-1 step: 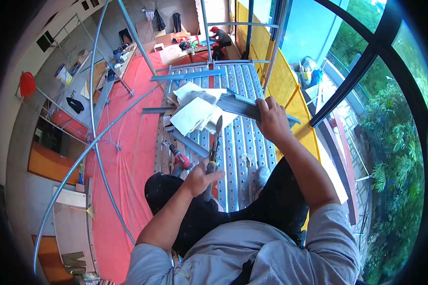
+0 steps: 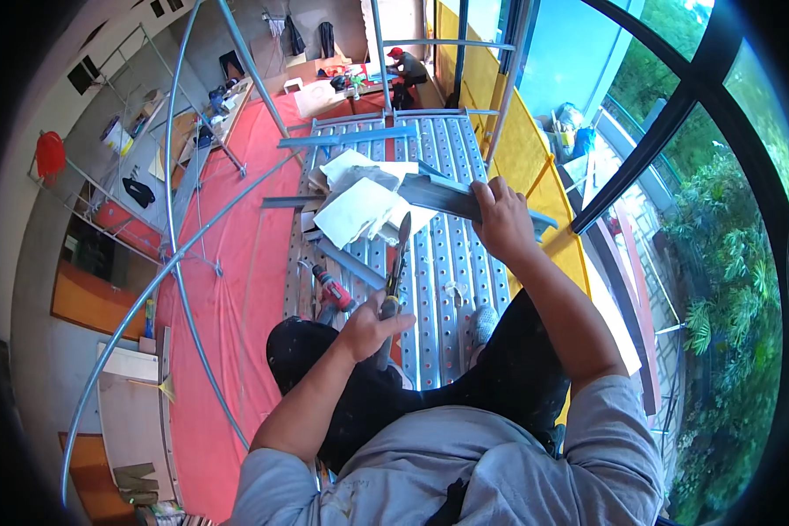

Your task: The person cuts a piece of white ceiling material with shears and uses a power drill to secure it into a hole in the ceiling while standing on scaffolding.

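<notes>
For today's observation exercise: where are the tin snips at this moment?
In the head view, the tin snips are in the left hand, just left of centre, blades pointing toward the white sheets, above the perforated metal platform.

One pair of metal snips and one red power drill lie near. Two hands show; one other person sits far off. One red hard hat hangs left.

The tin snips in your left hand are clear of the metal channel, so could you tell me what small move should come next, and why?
Probably bring the tin snips in the left hand up to the metal channel. The right hand already grips the channel, while the snip tips point toward it but stop short.
</notes>
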{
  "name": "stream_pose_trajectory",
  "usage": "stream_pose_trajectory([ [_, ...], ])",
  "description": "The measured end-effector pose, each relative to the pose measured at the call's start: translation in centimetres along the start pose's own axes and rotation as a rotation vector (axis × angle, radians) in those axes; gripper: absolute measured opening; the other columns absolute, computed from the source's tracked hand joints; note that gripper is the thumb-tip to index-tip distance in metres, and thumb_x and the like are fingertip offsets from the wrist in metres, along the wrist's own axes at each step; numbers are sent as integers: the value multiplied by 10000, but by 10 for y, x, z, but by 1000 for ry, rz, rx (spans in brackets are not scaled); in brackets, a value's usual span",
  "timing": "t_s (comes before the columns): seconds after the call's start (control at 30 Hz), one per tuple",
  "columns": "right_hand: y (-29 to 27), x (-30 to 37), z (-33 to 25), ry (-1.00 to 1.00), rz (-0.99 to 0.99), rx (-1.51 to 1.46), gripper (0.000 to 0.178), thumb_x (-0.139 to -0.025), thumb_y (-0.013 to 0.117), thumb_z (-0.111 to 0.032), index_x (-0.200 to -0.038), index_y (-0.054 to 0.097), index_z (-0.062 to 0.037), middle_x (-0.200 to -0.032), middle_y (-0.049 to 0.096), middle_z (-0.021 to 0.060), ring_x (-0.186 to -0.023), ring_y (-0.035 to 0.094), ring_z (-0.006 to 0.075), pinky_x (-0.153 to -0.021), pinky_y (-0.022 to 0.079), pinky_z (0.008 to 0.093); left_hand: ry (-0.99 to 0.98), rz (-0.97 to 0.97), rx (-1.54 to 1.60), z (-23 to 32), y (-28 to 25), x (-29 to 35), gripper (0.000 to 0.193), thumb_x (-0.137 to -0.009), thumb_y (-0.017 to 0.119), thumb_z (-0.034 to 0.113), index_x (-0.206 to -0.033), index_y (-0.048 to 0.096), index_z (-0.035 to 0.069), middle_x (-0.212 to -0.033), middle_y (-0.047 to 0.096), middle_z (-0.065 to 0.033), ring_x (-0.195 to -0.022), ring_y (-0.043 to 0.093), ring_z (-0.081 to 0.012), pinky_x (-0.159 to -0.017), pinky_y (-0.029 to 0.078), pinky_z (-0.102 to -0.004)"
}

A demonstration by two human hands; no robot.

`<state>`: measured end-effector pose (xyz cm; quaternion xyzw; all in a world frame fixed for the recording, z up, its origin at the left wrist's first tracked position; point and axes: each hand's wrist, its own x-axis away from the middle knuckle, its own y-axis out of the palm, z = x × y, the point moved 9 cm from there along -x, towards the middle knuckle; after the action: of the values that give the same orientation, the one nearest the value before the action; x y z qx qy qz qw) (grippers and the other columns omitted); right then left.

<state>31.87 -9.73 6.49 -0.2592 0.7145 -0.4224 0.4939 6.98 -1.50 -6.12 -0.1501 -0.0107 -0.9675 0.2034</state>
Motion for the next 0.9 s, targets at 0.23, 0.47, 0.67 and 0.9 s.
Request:
stream_pose_trajectory([
  [0.23,5,-1,-11,-48,-17,63,473,-802,733,-88,-1242,570,-153,-1063,571,108,-1043,610,320,-874,468,466,23,11,2,17,4,2,393,-882,794,284,-1111,593,36,-865,529,30,-797,502,-83,-738,416,-252],
  [0.47,7,2,-23,-93,24,146,405,-851,672,-117,-1243,587,-175,-1050,575,93,-1009,606,290,-837,443,449,52,1,45,25,4,3,440,-871,793,276,-1168,597,17,-906,561,20,-846,525,-93,-790,432,-256],
  [0.67,7,5,-30,-119,64,144,362,-866,649,-129,-1220,588,-176,-1027,572,82,-983,604,275,-816,434,440,-19,20,87,8,1,-1,450,-876,791,256,-1204,604,10,-973,607,-4,-907,566,-110,-848,447,-269],
  [0.9,10,9,-35,-114,53,149,277,-874,641,-158,-1144,581,-157,-990,556,81,-961,600,275,-784,431,442,-65,43,225,-14,6,-7,422,-904,776,208,-1238,606,15,-1022,644,-21,-953,601,-128,-883,463,-285],
])
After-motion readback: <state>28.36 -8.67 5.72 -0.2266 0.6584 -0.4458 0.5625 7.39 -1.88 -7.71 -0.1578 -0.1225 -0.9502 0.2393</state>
